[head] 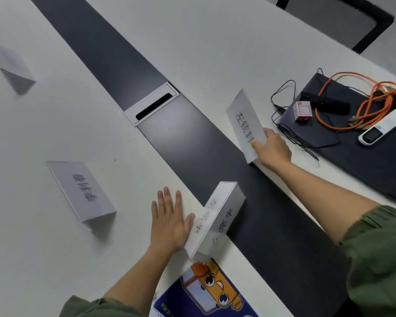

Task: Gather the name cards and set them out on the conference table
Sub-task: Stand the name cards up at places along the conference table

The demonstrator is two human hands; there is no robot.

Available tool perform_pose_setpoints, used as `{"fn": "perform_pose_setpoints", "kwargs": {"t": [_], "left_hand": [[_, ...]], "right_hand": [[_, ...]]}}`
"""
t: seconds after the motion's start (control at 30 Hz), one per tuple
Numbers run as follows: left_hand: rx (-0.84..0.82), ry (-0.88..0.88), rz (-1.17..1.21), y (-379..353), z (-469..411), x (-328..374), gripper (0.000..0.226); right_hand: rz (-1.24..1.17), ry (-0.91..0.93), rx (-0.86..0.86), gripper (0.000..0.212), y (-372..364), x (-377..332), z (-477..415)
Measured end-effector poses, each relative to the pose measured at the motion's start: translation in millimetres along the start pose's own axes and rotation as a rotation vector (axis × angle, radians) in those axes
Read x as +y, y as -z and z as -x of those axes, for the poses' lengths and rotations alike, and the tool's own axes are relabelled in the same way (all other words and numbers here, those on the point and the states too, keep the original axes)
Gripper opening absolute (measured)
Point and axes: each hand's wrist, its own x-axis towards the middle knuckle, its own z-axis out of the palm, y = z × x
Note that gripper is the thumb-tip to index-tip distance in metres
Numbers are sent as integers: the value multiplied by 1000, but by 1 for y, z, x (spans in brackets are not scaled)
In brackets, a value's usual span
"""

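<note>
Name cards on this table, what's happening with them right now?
A person in green sleeves is laying out name cards on the conference table. The right hand grips a tilted name card by its end, beside a laptop strewn with cables. The left hand lies flat, thumb against the nearest name card by the dark centre strip. A third name card and a blurred fourth stand to the left.
</note>
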Motion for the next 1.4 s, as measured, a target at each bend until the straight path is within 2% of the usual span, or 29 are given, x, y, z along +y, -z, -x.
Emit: {"fn": "perform_pose_setpoints", "kwargs": {"t": [0.13,0.4,0.57,0.7,0.77,0.87,0.97,1.1,1.3,1.4], "left_hand": [[100,9,16,-16,-4,-5,80],[135,15,20,-27,-10,-9,77],[125,20,30,-27,-10,-10,77],[46,8,42,-13,-6,-8,78],[-21,3,97,3,-7,-7,74],[-41,14,358,42,2,1,64],[-52,-73,556,67,27,31,70],[-59,-221,448,54,48,64,69],[9,-281,326,61,6,79,60],[52,-248,273,75,-27,85,54]], "right_hand": [[-30,-6,28,48,0,-20,-51],[-78,-13,47,51,-1,-48,-99],[-257,-38,32,83,-4,-32,-61],[-26,83,61,66,-10,21,12],[101,124,49,65,-17,59,47],[319,155,36,74,-31,114,87],[396,171,41,71,-38,134,107],[391,164,60,67,-40,132,106],[375,176,78,65,-41,137,105],[365,180,80,65,-42,138,106]]}}
